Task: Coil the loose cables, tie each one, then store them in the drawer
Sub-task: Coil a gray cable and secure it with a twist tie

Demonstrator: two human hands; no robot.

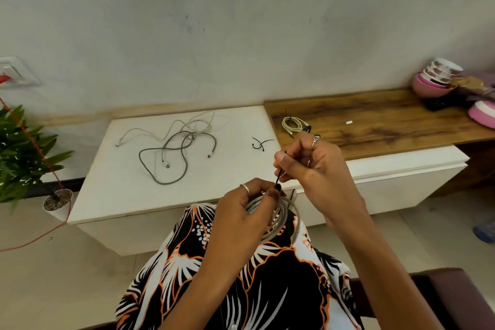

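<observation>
The step in hand is the tying of a second cable. The left hand (249, 206) grips a coiled white cable (284, 218) held over the lap, just in front of the white cabinet top (112, 182), its fingers curled round the loops and its thumb pressed where a black tie (279, 174) meets the coil. The right hand (310, 166), just above and to the right of the coil, pinches the free tail of that tie between thumb and curled fingers and draws it up and away. Whether the tie is already threaded through its own head I cannot tell; the thumb hides that spot.

On the cabinet top lie a loose grey cable (171, 158) and a loose white cable (174, 126), tangled across each other, still uncoiled. Near its right edge lie spare black ties (261, 143). Just beyond that edge, on the wooden counter (388, 120), rests a tied cable bundle (293, 124). No drawer stands open.

The next move likely calls for a steady pull on the tail while the left hand keeps the loops bunched, so the coil does not spring apart.

No brand, label or writing can be read.
</observation>
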